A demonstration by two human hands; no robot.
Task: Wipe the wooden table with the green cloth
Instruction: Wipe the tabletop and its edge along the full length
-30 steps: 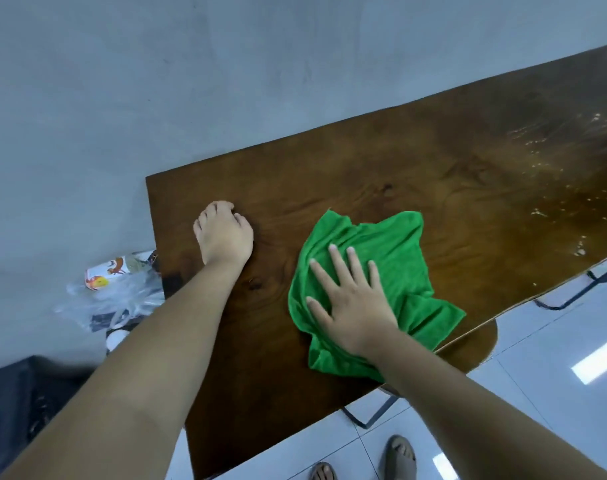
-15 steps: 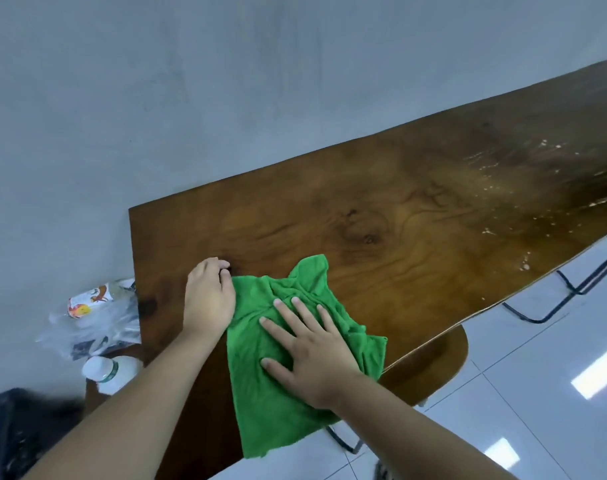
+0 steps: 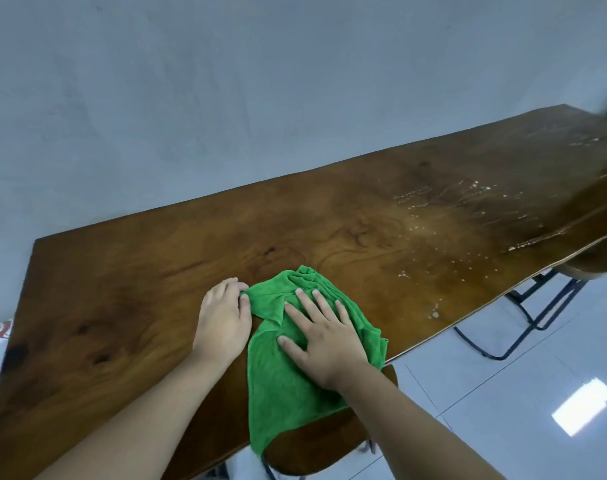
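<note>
Mid-wipe on the long brown wooden desk [image 3: 139, 299]: crumpled green microfibre cloth [image 3: 284, 382] at the near edge, partly hanging over. Right hand [image 3: 324, 336] spread flat, pressing it down; left hand [image 3: 224, 317] curled, pinching its corner. Next, probably: sliding right toward the pale specks [image 3: 430, 216], with steady pressure.

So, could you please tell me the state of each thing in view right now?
green cloth: crumpled, near end hanging over the table edge.
wooden table: white specks and streaks on its far right part.
left hand: fingers curled, touching the cloth's edge.
right hand: flat, fingers spread, on the cloth.
stool: partly under the table.
</note>
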